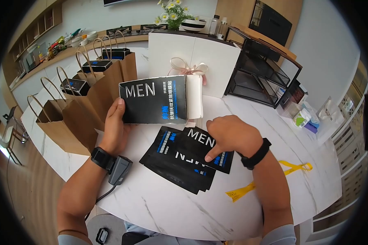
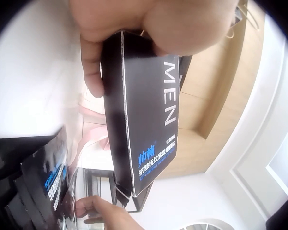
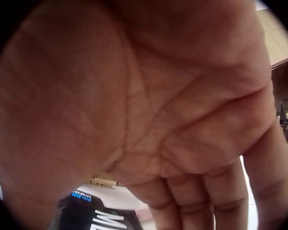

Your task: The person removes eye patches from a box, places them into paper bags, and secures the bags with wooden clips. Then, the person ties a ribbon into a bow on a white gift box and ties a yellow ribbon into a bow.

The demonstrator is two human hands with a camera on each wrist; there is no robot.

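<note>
My left hand [image 1: 115,122] grips the left end of a black box [image 1: 149,104] lettered MEN, thumb on its front face. At the box's right end a white flap [image 1: 195,98] sticks out, and the left wrist view shows the box edge-on. Below it, black flat pouches [image 1: 171,171] lie overlapped in a pile on the table. Over the pile, my right hand [image 1: 235,134] holds the top pouch [image 1: 198,139], its thumb lying on the front. The palm [image 3: 149,105] fills most of the right wrist view, which leaves the fingertips out of sight.
Several brown paper bags [image 1: 71,126] stand at the left, with black boxes [image 1: 75,86] in some. A yellow ribbon [image 1: 241,191] lies at the right. Behind are a white box with a pink bow [image 1: 188,67] and a black rack [image 1: 257,67] on the marble table [image 1: 151,208].
</note>
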